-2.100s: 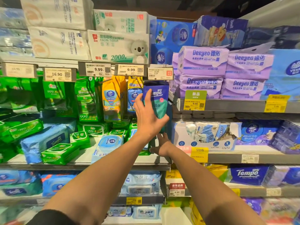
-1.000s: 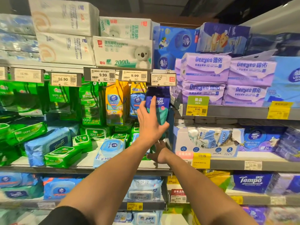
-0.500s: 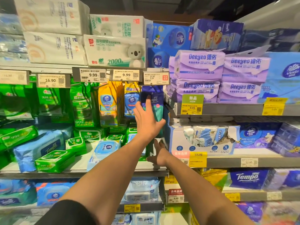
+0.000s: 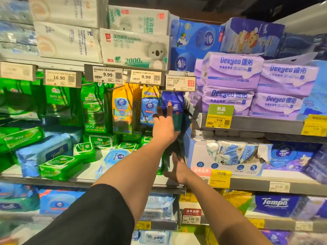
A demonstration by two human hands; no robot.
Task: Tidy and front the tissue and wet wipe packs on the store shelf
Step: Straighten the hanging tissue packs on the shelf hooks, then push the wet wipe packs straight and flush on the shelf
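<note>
Reaching up with both hands to a dark blue Tempo wipes pack (image 4: 174, 106) hanging beneath the price tags, right of a light blue Vinda pack (image 4: 149, 110). Left hand (image 4: 165, 127) pressing flat, fingers straight, against its front; right hand (image 4: 177, 169) open with fingers spread near the lower edge, gripping nothing visible. Looking soft, light and likely slippery; probably best steadied at its sides.

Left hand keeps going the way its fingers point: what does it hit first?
The left hand points up and away, fingers already over the hanging Tempo pack. Likely that pack first, then the price tag above; depth is unclear.
</note>
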